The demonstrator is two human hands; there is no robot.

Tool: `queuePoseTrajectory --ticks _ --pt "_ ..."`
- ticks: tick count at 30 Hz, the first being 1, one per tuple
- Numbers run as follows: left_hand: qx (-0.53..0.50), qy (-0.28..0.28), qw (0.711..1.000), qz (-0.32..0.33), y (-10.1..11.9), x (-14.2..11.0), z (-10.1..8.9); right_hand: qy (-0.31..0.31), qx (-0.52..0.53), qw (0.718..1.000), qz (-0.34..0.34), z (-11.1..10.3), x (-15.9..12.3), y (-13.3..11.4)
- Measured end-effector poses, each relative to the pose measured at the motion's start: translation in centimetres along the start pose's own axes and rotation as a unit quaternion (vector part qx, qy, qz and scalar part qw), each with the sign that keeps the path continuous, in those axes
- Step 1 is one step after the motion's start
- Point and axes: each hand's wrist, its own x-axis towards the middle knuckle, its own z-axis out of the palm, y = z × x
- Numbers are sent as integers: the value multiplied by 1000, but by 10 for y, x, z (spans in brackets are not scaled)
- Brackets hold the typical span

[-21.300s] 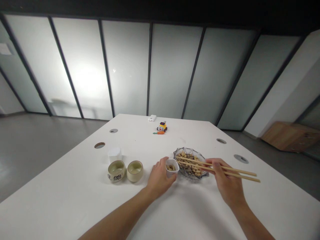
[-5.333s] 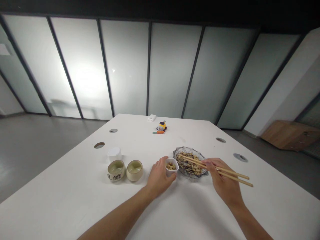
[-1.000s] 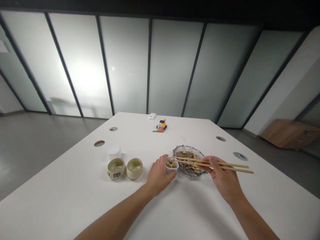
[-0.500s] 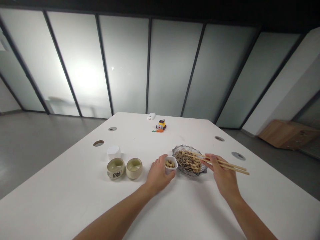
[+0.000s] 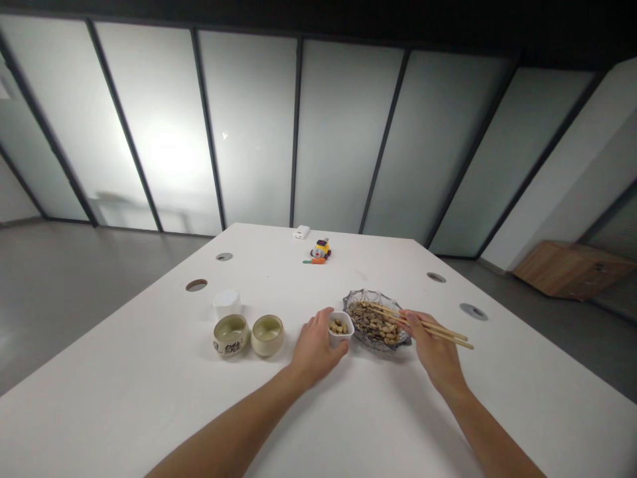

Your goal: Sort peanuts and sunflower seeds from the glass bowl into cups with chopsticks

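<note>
My left hand (image 5: pixel 318 348) is wrapped round a small white square bowl (image 5: pixel 341 340) on the table, thumb at the near side and fingers at the far side. Several peanuts (image 5: pixel 338 326) in their shells lie inside it. Just to the right stands a clear glass dish (image 5: pixel 354 296) with a scalloped rim, filled with sunflower seeds (image 5: pixel 365 320) and unshelled peanuts (image 5: pixel 389 332). My right hand (image 5: pixel 432 348) grips a pair of wooden chopsticks (image 5: pixel 445 333) at the dish's right edge. Their tips reach over the seeds; whether they pinch anything is too small to tell.
Two pale green cups, one with black lettering (image 5: pixel 231 335) and one plain (image 5: pixel 267 336), stand left of my left hand. Behind them is a white container (image 5: pixel 227 304). Farther back lie a toy carrot (image 5: pixel 314 261), a yellow toy car (image 5: pixel 322 249) and a white device (image 5: pixel 301 232).
My right hand and the chopsticks have shifted slightly left, and the back ends of the chopsticks have come closer together. My left hand stays on the white bowl.
</note>
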Motion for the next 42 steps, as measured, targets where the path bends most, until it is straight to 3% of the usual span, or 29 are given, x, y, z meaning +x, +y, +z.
queuePoseTrajectory --ticks 4,10,13,17,20,24,27,31,42 --pt "0 -2 1000 4 -1 0 0 -5 25 999 22 -2 3 1" --pt "-1 1 1000 6 -1 0 0 30 134 990 30 -5 3 -19" --pt "-1 3 1000 7 0 0 0 -19 210 977 25 -6 2 -31" --pt "2 3 1000 4 1 0 0 -99 227 967 61 -3 -4 -42" --pt "4 2 1000 4 0 0 0 -74 231 968 58 0 -7 -43" --pt "5 -2 1000 6 -1 0 0 3 149 989 10 -3 -3 -30" --pt "4 -3 1000 4 -1 0 0 12 5 999 -37 -5 0 -17" --pt "1 -2 1000 8 -2 1 1 7 -119 985 -127 -1 -3 -11" --pt "4 5 1000 11 -7 3 5 -29 -123 966 -227 13 -3 -18"
